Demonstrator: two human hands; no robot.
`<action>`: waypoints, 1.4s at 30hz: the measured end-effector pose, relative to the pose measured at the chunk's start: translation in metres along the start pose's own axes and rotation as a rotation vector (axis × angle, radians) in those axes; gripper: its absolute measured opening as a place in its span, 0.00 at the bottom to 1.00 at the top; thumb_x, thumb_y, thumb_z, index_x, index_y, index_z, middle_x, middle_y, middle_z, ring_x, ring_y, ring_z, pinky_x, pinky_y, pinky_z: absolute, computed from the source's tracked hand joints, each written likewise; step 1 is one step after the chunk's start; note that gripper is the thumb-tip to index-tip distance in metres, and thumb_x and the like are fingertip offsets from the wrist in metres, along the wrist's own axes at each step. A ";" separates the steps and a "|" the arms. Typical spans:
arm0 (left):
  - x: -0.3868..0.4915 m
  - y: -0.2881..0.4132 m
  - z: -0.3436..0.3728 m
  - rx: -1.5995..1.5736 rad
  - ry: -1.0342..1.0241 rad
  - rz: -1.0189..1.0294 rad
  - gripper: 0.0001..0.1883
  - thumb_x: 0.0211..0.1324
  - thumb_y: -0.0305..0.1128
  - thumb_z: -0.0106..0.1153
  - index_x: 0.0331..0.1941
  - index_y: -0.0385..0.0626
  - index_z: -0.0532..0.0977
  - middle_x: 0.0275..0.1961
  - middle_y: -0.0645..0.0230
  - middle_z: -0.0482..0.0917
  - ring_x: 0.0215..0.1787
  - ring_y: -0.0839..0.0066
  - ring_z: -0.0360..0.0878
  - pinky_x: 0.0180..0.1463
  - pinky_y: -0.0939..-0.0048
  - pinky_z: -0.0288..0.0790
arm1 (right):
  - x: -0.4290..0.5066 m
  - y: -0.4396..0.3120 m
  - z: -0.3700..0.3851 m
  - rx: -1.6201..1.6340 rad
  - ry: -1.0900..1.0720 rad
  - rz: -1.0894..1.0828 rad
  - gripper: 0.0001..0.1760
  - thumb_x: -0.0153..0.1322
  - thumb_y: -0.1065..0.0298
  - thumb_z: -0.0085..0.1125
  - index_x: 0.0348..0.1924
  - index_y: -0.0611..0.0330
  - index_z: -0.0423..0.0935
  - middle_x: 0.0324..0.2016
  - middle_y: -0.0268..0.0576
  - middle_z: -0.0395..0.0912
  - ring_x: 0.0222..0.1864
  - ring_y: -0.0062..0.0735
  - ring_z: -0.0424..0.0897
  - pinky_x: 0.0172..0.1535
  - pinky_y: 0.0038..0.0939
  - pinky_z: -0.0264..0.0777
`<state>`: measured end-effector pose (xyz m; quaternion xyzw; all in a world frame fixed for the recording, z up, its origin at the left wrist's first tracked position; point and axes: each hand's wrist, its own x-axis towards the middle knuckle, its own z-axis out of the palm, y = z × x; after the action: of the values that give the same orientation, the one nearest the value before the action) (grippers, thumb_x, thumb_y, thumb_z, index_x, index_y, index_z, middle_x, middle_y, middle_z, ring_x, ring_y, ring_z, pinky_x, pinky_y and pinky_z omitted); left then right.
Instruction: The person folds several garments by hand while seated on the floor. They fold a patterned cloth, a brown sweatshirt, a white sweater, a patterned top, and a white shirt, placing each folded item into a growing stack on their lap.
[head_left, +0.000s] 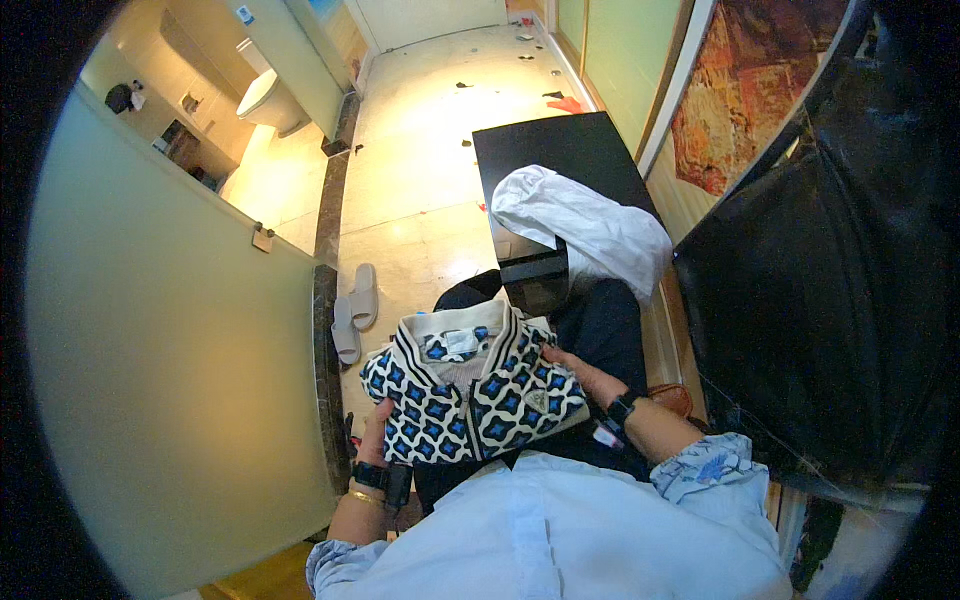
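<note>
A folded zip-front knit cardigan (442, 409) with a blue, black and cream pattern lies across my lap. Its striped collar (420, 322) faces away from me, and a white label shows inside the neck. My left hand (380, 420) grips the garment's left edge, thumb on top and the other fingers hidden beneath. At the opposite edge, near the shoulder, my right hand (562, 360) holds it the same way, mostly tucked under the fabric. A black strap circles each wrist.
A glossy black bench (555, 142) stands ahead with a white cloth garment (592, 217) draped over it. Grey slippers (352, 319) rest on the tiled floor beside a frosted glass partition (172, 337). A toilet (270, 101) is visible beyond. Black padded furniture (810, 300) rises at right.
</note>
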<state>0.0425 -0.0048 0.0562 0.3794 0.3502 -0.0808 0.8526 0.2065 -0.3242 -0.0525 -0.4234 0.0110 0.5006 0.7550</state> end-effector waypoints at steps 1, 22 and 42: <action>0.000 -0.001 0.003 0.048 0.048 0.007 0.37 0.54 0.51 0.68 0.62 0.41 0.70 0.57 0.58 0.81 0.51 0.63 0.84 0.50 0.62 0.82 | -0.002 -0.001 -0.001 0.060 0.060 0.083 0.38 0.72 0.37 0.57 0.63 0.58 0.72 0.55 0.45 0.80 0.51 0.32 0.82 0.55 0.33 0.76; 0.068 -0.035 -0.035 0.133 -0.209 0.212 0.38 0.68 0.62 0.39 0.72 0.47 0.59 0.68 0.55 0.71 0.67 0.60 0.71 0.70 0.55 0.66 | -0.021 -0.008 0.003 0.059 0.388 -0.400 0.33 0.71 0.46 0.62 0.63 0.55 0.69 0.55 0.41 0.76 0.55 0.31 0.76 0.59 0.31 0.71; 0.555 -0.009 -0.046 0.204 -0.371 0.383 0.31 0.68 0.47 0.55 0.65 0.36 0.66 0.56 0.56 0.81 0.51 0.68 0.84 0.54 0.70 0.79 | 0.313 -0.083 -0.243 -0.423 0.593 -0.571 0.36 0.73 0.47 0.61 0.64 0.68 0.69 0.56 0.46 0.77 0.54 0.28 0.77 0.56 0.27 0.71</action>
<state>0.4258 0.0922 -0.3365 0.5012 0.1004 -0.0212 0.8592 0.5249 -0.2603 -0.2945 -0.6792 0.0068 0.1210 0.7239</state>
